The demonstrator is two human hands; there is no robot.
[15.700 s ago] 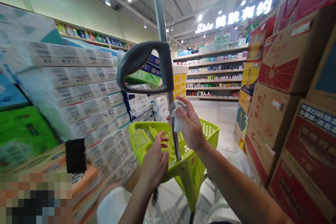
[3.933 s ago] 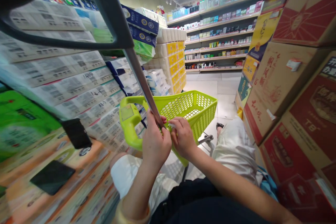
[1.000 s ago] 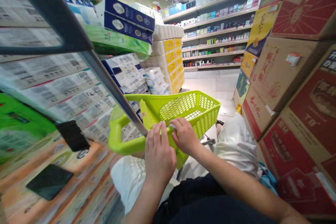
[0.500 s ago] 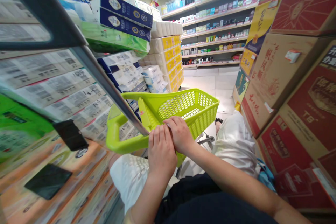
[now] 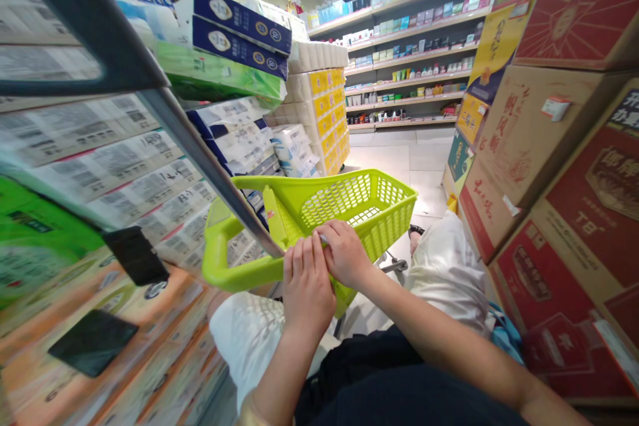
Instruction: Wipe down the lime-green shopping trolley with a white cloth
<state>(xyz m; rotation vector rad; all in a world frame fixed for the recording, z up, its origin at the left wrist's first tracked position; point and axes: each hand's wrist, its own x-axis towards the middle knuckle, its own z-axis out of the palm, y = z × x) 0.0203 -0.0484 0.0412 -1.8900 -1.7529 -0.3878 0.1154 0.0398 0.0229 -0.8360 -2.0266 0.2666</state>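
Note:
A grey metal tube (image 5: 214,170) slopes down from a thick dark frame piece (image 5: 124,60) at upper left to my hands. My left hand (image 5: 308,283) is closed over its lower end, fingers side by side. Touching it on the right, my right hand (image 5: 345,254) is curled round the same tube, and a bit of grey shows between its fingers. Just beyond my hands stands a lime-green shopping cart (image 5: 344,203) with a perforated basket. My fingertips' undersides are hidden.
Tissue packs (image 5: 239,33) are stacked on the left. A phone (image 5: 136,256) and a dark flat device (image 5: 93,343) rest on orange packs (image 5: 30,379). Cartons (image 5: 524,126) rise on the right. Stocked shelves (image 5: 399,90) stand at the back beyond a tiled floor (image 5: 384,153).
My right hand's fingers have shifted very slightly on the tube, showing a little more grey between them. The cart and the things around stay where they were.

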